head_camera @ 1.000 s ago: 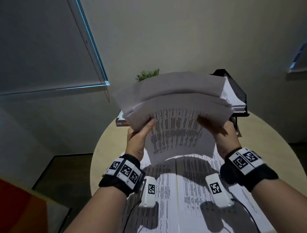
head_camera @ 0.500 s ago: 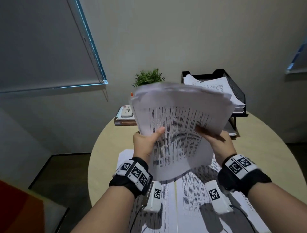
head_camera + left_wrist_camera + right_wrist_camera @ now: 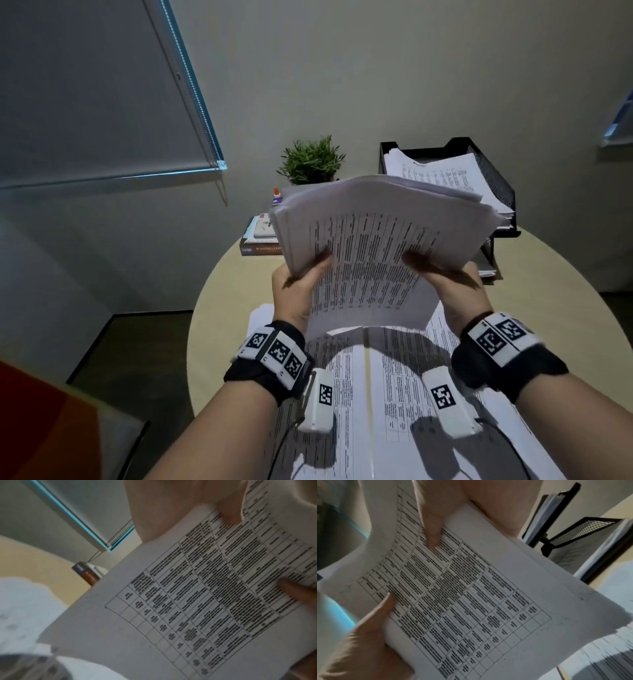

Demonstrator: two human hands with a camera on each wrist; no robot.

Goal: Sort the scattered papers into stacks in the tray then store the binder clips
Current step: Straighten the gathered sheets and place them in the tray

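Observation:
Both hands hold a thick stack of printed papers (image 3: 373, 246) up above the round table. My left hand (image 3: 301, 284) grips its left edge, thumb on the printed top sheet. My right hand (image 3: 445, 284) grips the right edge the same way. The top sheet (image 3: 205, 601) carries a table of text, seen close in the wrist views (image 3: 462, 595). Behind the stack stands a black mesh tiered tray (image 3: 493, 171) with papers in its top tier. More printed sheets (image 3: 376, 394) lie on the table under my wrists. No binder clips show.
A round beige table (image 3: 226, 308) holds a small potted plant (image 3: 311, 161), a glue bottle (image 3: 276, 197) and a pile of books (image 3: 260, 240) at the back left. A window blind (image 3: 102, 102) hangs at the left. Dark floor lies beyond the table's left edge.
The stack has come down and back toward me, uncovering the plant and the tray's top tier. Its loose, fanned sheets have drawn together into a tidier pile.

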